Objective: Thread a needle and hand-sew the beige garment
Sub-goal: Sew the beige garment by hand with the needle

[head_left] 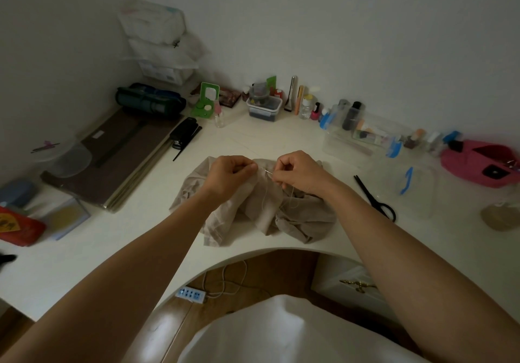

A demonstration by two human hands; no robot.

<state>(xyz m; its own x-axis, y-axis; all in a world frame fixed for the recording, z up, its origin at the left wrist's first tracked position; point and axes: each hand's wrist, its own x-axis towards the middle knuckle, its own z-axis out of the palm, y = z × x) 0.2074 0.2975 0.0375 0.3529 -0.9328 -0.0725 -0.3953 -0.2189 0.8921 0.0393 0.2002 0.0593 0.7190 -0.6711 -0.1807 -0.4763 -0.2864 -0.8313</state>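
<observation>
The beige garment (253,210) lies crumpled on the white desk (253,137) just in front of me. My left hand (229,174) pinches a raised fold of the fabric near its top edge. Close to its right, my right hand (298,170) pinches a thin needle (268,171) whose tip points at that fold. A pale thread (291,198) trails from under the right hand down over the cloth. The gap between the two hands is only a few centimetres.
Black scissors (375,198) lie to the right of the garment. A clear plastic box (365,137), small bottles (306,106) and a pink pouch (481,162) line the back right. A black stapler (184,133) and dark folders (118,154) sit at left. The desk's curved front edge (267,251) is near my body.
</observation>
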